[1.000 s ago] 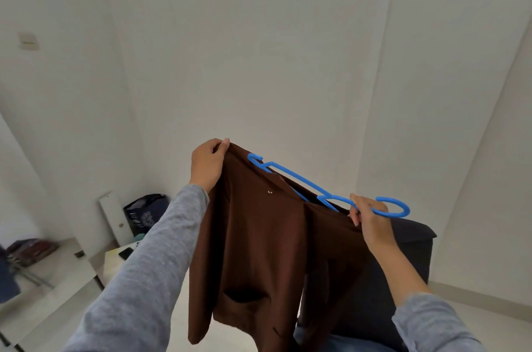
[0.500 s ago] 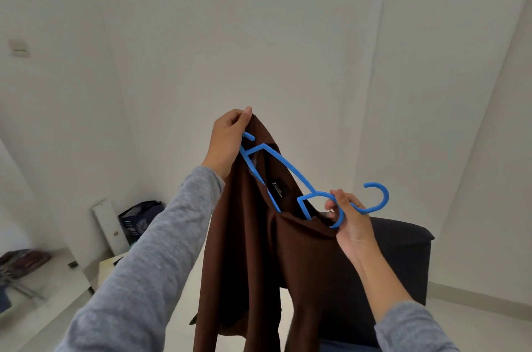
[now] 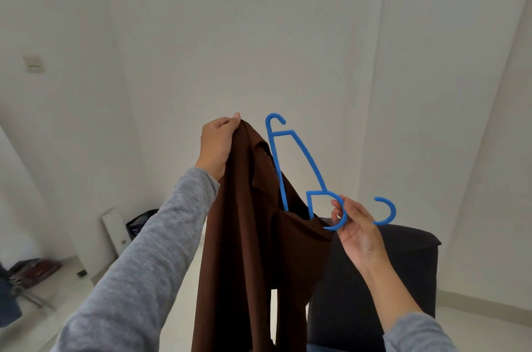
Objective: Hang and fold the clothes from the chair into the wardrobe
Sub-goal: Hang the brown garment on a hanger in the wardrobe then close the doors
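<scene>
Nearest us, the left hand (image 3: 217, 143), in a grey sleeve (image 3: 138, 279), is raised and pinches the top edge of the brown garment (image 3: 247, 236) between thumb and curled fingers. The cloth hangs straight down from that grip and runs off the bottom of the view. To the right and lower, the right hand (image 3: 357, 229) holds the blue hanger (image 3: 316, 193) by the ring under its hook, fingertips closed round the plastic. One arm of the hanger stands up clear of the cloth, while the other seems to sit inside the neck opening, though we cannot be sure. Beyond the garment on the right stands the dark chair (image 3: 403, 265). Far left, a white board (image 3: 113, 229) leans against the wall beside a dark bag (image 3: 141, 222).
</scene>
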{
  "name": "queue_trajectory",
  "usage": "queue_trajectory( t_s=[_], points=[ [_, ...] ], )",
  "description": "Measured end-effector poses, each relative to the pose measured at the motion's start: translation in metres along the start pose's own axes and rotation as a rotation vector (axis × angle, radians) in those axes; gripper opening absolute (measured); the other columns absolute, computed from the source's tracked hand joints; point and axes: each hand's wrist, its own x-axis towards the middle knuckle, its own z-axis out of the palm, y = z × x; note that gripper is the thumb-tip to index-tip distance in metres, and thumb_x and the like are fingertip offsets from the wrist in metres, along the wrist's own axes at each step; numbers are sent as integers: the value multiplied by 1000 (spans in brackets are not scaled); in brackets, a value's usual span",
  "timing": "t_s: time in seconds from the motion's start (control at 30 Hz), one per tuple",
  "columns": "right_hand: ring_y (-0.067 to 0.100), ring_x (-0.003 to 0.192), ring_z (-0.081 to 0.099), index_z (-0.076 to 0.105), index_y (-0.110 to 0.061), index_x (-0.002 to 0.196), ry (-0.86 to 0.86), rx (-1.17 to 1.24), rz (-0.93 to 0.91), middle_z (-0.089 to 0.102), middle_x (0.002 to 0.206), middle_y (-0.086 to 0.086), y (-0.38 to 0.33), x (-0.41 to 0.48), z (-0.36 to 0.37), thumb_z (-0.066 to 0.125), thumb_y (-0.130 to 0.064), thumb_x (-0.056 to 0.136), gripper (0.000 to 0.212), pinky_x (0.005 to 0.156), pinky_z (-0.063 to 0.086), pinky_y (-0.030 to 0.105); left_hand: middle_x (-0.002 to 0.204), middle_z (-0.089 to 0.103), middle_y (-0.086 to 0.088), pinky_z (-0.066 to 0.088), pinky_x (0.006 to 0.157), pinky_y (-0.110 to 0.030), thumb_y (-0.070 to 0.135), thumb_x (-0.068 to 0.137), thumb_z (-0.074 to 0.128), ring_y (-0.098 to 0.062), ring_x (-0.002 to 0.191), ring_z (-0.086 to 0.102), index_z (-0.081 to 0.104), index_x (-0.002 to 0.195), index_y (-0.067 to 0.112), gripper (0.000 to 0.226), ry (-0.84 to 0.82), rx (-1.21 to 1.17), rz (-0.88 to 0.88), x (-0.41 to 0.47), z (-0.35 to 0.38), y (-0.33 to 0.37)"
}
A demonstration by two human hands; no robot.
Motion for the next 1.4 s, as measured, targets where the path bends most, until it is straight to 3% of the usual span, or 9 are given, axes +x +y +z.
queue_trajectory(
  t_s=[0.23, 0.4, 0.5, 0.6, 0.67, 0.77, 0.93, 1.23, 1.4],
  points=[
    [9, 71, 67, 77, -16, 76, 11, 194, -16, 71, 78, 0, 4, 1, 27, 57, -14, 85, 23, 73, 56, 21, 82, 59, -12, 51, 81, -41, 33, 90, 60, -23, 79, 55, 66, 89, -4, 38, -53, 31, 43, -2, 11, 13],
    [9, 81, 69, 77, -17, 82, 63, 36, 40, 72, 84, 0, 23, -1, 14, 68, -20, 70, 15, 79, 54, 25, 84, 65, -13, 53, 80, -35, 31, 91, 59, -20, 79, 60, 68, 82, 1, 33, -79, -13, 67, -6, 18, 29],
    [10, 76, 69, 78, -16, 82, 37, -80, 49, 71, 80, 3, 32, -6, -7, 92, -32, 43, 45, 75, 57, 22, 78, 66, -5, 53, 78, -32, 31, 91, 60, -18, 78, 63, 67, 73, 11, 28, -83, 29, 99, -1, 11, 34],
    [12, 75, 67, 78, -15, 81, 45, -212, -19, 71, 78, 5, 26, -5, -18, 94, -44, 30, 61, 74, 56, 22, 77, 63, -5, 52, 77, -32, 32, 91, 59, -17, 77, 59, 64, 70, 11, 30, -21, 102, 92, 6, 3, 24],
    [10, 74, 66, 78, -17, 78, 73, -350, -70, 72, 78, 4, 19, -6, -18, 89, -43, 41, 46, 77, 51, 26, 78, 59, -6, 49, 75, -33, 33, 90, 58, -18, 76, 55, 61, 70, 10, 31, 53, 139, 68, 13, -4, 11],
    [5, 68, 66, 75, -16, 78, 112, -513, -111, 73, 73, 0, 11, -8, -18, 73, -19, 71, 8, 76, 43, 24, 78, 52, -6, 42, 71, -33, 37, 87, 58, -17, 74, 49, 57, 77, 15, 24, 102, 201, 39, 22, -16, -11],
    [12, 67, 65, 73, -11, 81, 137, -649, -153, 72, 71, 3, 6, -8, -22, 68, -5, 81, 8, 78, 48, 26, 78, 53, -6, 43, 72, -33, 37, 90, 56, -17, 75, 49, 61, 77, 10, 30, 89, 261, -3, 22, -21, -36],
    [14, 62, 58, 70, -5, 74, 78, -656, -148, 70, 64, 5, -20, -1, 6, 66, -6, 83, 10, 62, 50, 21, 70, 50, 1, 35, 70, -29, 35, 93, 56, -13, 71, 45, 62, 75, 8, 33, -223, 386, 109, 4, -17, -62],
    [7, 59, 55, 69, -7, 76, 147, -603, -133, 68, 62, 1, -27, 1, 9, 64, -18, 87, 16, 56, 40, 21, 79, 58, -3, 38, 75, -27, 38, 94, 54, -11, 76, 51, 66, 87, 2, 38, -412, 416, 51, -6, -24, -77]
  ],
)
